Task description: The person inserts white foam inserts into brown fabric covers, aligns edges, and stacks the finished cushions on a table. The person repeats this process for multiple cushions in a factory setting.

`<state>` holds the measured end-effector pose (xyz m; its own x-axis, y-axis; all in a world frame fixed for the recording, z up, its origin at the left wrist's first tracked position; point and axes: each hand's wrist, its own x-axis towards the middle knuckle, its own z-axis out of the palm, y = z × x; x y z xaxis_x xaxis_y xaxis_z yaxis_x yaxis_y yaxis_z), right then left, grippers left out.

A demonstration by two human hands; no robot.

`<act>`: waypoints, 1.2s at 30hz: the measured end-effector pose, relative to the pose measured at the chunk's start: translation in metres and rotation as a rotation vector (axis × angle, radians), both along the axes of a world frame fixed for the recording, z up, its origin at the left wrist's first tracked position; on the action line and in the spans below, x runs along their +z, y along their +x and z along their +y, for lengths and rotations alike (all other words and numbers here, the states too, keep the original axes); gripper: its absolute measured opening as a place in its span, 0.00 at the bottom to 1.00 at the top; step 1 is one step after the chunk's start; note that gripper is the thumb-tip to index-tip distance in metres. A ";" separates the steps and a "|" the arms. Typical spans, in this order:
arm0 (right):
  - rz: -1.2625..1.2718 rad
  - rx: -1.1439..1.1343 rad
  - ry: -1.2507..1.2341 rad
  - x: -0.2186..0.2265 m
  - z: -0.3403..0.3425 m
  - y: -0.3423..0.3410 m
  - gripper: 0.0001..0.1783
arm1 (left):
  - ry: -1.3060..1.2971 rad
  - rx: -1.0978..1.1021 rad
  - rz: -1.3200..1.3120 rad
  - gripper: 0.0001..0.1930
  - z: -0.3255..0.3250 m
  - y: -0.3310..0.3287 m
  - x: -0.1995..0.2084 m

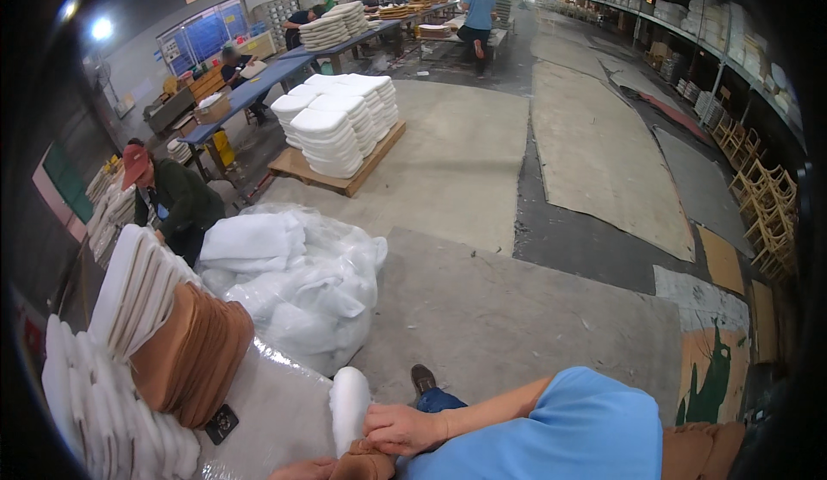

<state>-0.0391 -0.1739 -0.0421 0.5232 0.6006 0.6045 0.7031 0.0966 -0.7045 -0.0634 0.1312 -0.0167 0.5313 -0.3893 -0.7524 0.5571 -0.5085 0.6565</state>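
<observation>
Soft brown fabric piece at six o'clock was pinched by your curled right hand; loosening could drop it; closure of left hand was unclear.

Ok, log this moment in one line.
right hand: gripping brown cloth | left hand: at cloth, partly cropped | white pad: beside right hand

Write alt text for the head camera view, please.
In a workshop, the person's right hand grips brown fabric beside a white cushion, with the left hand close by, partly cropped. To the left stand stacked brown pads and white pads; beyond are plastic-wrapped padding, a loaded pallet and a co-worker in a red cap.
</observation>
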 end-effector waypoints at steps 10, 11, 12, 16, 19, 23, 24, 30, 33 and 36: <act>1.172 0.495 0.224 -0.020 0.002 0.037 0.04 | -0.025 -0.302 -0.555 0.06 -0.048 0.021 0.055; 1.224 0.541 0.190 -0.017 0.006 0.043 0.07 | -0.043 -0.307 -0.616 0.06 -0.057 0.020 0.065; 1.275 0.587 0.159 -0.018 0.012 0.047 0.10 | -0.059 -0.315 -0.675 0.06 -0.067 0.016 0.075; 1.315 0.812 0.004 -0.021 0.023 0.047 0.20 | -0.060 -0.306 -0.691 0.08 -0.067 0.012 0.077; 1.305 0.929 -0.013 -0.021 0.028 0.042 0.18 | -0.041 -0.333 -0.724 0.11 -0.060 0.011 0.070; 1.115 0.898 -0.310 -0.025 0.024 0.053 0.10 | 0.001 -0.313 -0.682 0.12 -0.060 0.011 0.074; 1.080 0.911 -0.330 -0.026 0.023 0.052 0.09 | 0.033 -0.301 -0.622 0.12 -0.062 0.011 0.081; 0.755 0.382 -0.073 -0.033 0.016 0.022 0.12 | 0.120 -0.312 -0.628 0.08 -0.052 0.009 0.066; 0.531 0.125 0.010 -0.034 0.015 0.008 0.15 | 0.133 -0.369 -0.653 0.07 -0.054 0.014 0.046; 0.468 0.036 -0.012 -0.028 0.010 0.000 0.15 | 0.077 -0.376 -0.590 0.08 -0.056 0.021 0.033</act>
